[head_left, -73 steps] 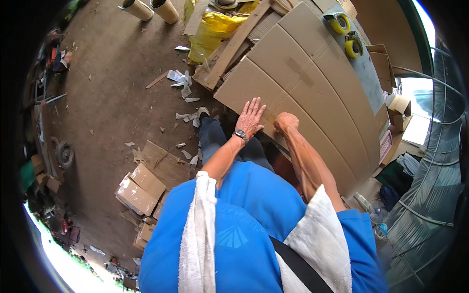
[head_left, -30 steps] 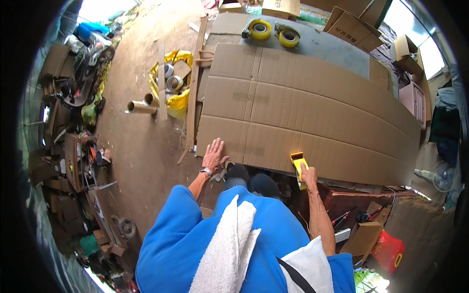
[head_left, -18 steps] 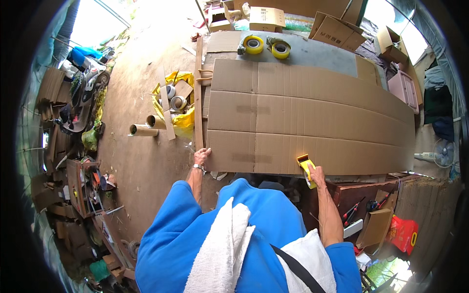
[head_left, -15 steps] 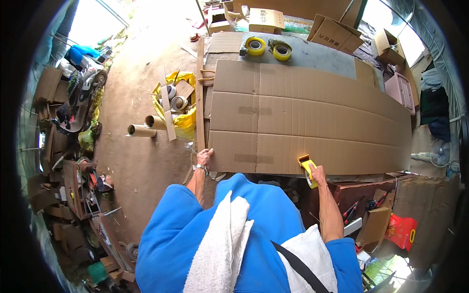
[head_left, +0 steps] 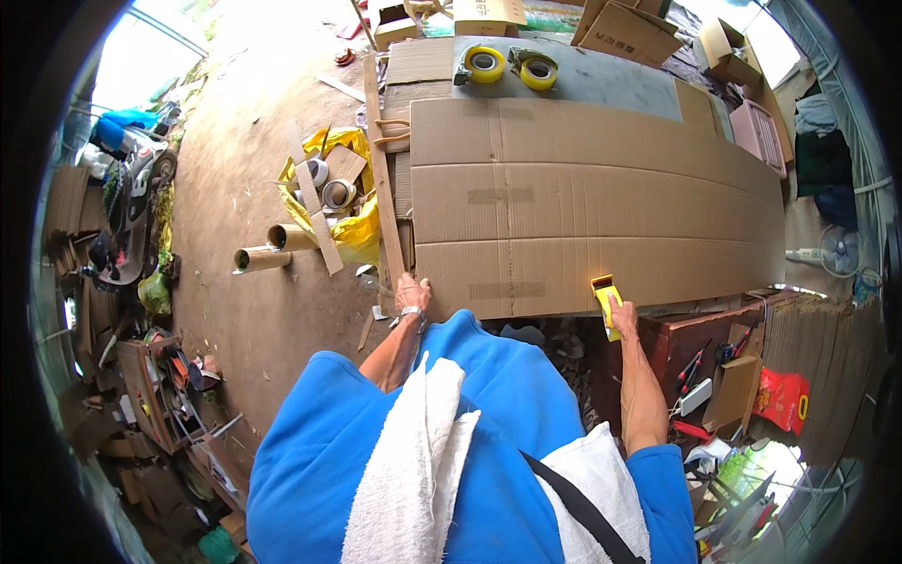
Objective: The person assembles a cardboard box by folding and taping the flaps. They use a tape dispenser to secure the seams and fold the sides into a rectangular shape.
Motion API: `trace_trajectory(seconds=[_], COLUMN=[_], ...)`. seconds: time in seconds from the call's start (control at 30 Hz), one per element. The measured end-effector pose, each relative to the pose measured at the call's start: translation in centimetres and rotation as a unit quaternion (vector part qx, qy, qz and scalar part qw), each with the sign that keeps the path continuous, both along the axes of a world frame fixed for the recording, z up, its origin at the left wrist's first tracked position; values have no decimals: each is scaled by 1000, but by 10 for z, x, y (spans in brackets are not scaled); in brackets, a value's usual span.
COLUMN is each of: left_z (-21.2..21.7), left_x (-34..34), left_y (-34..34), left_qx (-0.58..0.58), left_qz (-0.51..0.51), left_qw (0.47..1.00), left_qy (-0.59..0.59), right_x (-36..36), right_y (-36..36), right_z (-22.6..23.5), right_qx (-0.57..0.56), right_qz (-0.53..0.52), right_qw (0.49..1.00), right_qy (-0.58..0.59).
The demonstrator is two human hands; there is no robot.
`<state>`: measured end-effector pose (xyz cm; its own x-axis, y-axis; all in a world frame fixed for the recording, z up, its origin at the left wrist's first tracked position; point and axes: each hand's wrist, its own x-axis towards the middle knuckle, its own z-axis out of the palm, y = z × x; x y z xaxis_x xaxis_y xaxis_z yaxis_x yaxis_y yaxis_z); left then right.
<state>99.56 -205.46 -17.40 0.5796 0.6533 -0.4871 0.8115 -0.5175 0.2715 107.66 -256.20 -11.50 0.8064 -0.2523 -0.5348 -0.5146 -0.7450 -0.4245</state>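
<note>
While our left hand (head_left: 412, 293) grips the cardboard sheet's (head_left: 601, 202) near left corner, fingers clamped, our right hand (head_left: 621, 317) fingers clamp a yellow cutter (head_left: 605, 303) at its near edge.

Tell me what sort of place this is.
Probably a makeshift workshop for cutting and packing cardboard. A long cardboard sheet covers the bench, two yellow tape rolls sit at its far end, and flattened boxes and cardboard tubes lie about on a dirt floor.

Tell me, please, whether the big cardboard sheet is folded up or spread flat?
Spread flat: the cardboard sheet lies opened out across the table, its crease lines showing as parallel bands.
</note>
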Motion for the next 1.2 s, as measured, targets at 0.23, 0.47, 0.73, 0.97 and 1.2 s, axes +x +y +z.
trace_trajectory(seconds=[0.23,0.47,0.73,0.97,1.2], left_z=[27,-27,-27,14,11], left_x=[24,9,2,9,12], left_y=[-88,-110,-121,-152,-193], left_qx=[-10,-61,0,-18,-14], left_qz=[-616,-668,-628,-562,-549], left_qw=[744,741,778,827,835], left_qy=[-258,-37,-26,-19,-20], right_x=[-20,-55,-125,-105,-117], right_y=[0,-18,-150,-293,-327], right_z=[-32,15,24,-52,-89], right_qx=[97,294,388,541,401], right_qz=[-168,-156,-529,-555,-638], right_qw=[981,940,710,567,625], right_qy=[-1,-80,-255,-280,-200])
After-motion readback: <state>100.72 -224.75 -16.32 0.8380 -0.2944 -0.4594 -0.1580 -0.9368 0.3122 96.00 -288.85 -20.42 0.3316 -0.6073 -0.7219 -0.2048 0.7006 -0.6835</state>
